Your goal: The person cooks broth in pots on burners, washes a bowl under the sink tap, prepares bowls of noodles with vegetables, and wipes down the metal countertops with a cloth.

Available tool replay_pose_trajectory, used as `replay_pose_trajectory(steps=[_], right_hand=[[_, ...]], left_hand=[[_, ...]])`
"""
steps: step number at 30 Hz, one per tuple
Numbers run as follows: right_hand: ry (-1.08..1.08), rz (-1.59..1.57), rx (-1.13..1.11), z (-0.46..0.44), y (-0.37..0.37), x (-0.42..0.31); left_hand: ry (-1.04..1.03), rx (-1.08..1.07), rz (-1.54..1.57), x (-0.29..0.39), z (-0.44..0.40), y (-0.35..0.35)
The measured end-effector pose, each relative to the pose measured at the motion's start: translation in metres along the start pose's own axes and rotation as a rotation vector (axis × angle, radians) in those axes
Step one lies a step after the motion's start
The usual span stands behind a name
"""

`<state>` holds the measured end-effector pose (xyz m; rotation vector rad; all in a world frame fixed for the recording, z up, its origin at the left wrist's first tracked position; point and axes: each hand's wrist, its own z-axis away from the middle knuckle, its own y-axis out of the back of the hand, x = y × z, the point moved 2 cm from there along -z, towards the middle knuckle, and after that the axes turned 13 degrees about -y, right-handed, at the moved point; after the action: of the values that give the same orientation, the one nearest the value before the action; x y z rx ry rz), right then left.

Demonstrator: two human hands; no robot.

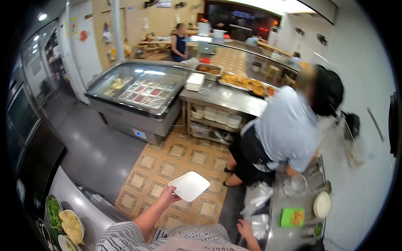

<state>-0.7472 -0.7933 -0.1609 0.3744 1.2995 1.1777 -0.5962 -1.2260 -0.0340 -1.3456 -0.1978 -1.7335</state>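
Note:
My left hand (168,197) grips the near-left edge of a shallow white rectangular tray (189,186). The tray's inside is bare, and it is held over the tiled floor. My right hand (244,229) hangs low beside the right counter, its fingers loosely apart with nothing seen in them. Just to its right are clear plastic bags (260,225) at the counter's edge. Farther right on that counter lies a green tray (292,217) with pale yellow food strips on it.
A co-worker (284,129) in a striped shirt bends over the right counter. Ahead stand a glass-topped display freezer (138,90) and a steel table (226,97) with trays of fried food. Bowls of greens (53,213) and noodles (72,226) sit on the left counter.

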Motion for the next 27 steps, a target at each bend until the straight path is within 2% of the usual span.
replay_pose_trajectory(steps=[2,4,8,10,13,15,16,17,20,22,23,24,25,27], right_hand=[[-0.061,-0.052,-0.384,-0.036,-0.038,-0.022],[-0.447,-0.609,-0.815,-0.070,-0.113,0.015],[-0.322,-0.544,-0.843,-0.143,-0.130,-0.048],[-0.197,-0.456,-0.900,-0.201,-0.115,-0.089],[-0.190,-0.292,-0.861,-0.294,-0.111,-0.122],[0.039,0.007,-0.455,-0.329,-0.091,-0.155],[0.133,0.168,-0.244,-0.339,-0.064,-0.179],[-0.115,0.000,-0.354,-0.341,-0.034,-0.212],[-0.158,-0.098,-0.378,-0.383,-0.073,-0.183],[-0.284,-0.143,-0.335,-0.376,-0.054,-0.205],[-0.351,-0.179,-0.306,-0.371,-0.043,-0.225],[-0.427,-0.134,-0.280,-0.369,-0.040,-0.231],[-0.532,-0.260,-0.199,-0.364,-0.051,-0.225],[-0.622,-0.298,0.071,-0.346,-0.080,-0.221]], left_hand=[[-0.004,0.072,0.028,0.034,-0.036,0.004],[-0.062,0.097,0.101,0.039,-0.101,0.019],[-0.282,0.052,0.161,0.098,-0.206,-0.011],[-0.282,0.021,0.252,0.122,-0.270,-0.023],[-0.241,0.064,0.272,0.169,-0.360,-0.052],[-0.241,0.097,0.295,0.201,-0.423,-0.074],[-0.266,0.048,0.289,0.219,-0.458,-0.086],[-0.281,0.005,0.289,0.233,-0.493,-0.093],[-0.296,-0.109,0.348,0.249,-0.616,-0.097],[-0.333,-0.072,0.305,0.267,-0.676,-0.113],[-0.282,0.049,0.246,0.275,-0.705,-0.119],[-0.282,-0.043,0.324,0.276,-0.748,-0.116],[-0.282,-0.115,0.371,0.271,-0.798,-0.108],[-0.197,-0.083,0.573,0.270,-0.865,-0.106]])
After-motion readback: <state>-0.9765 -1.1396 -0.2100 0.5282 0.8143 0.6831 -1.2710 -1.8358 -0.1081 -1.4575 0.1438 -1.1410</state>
